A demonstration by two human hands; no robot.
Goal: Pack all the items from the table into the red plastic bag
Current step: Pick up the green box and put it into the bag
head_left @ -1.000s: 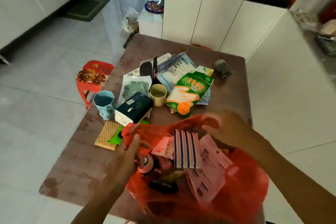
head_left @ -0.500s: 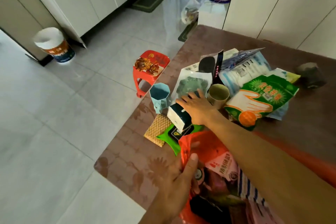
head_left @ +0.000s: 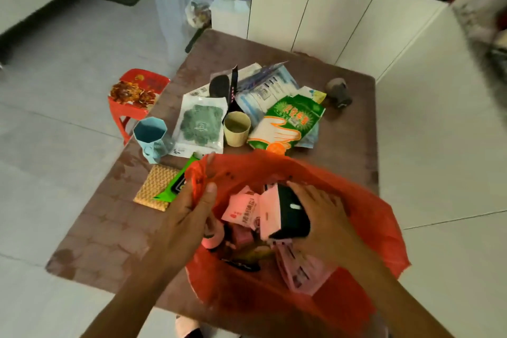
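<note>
Packing is mid-way: my right hand (head_left: 315, 208) wraps the dark box (head_left: 292, 211) inside the red plastic bag (head_left: 356, 200), my left hand (head_left: 189, 208) pinching its rim open. Next, I judge: release, then reach for the cups and packets on the worktop (head_left: 343, 129).

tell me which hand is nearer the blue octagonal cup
Left. The left hand grips the red bag's rim just below and right of the blue cup. The right hand is farther right, inside the bag, holding a dark box.
</note>
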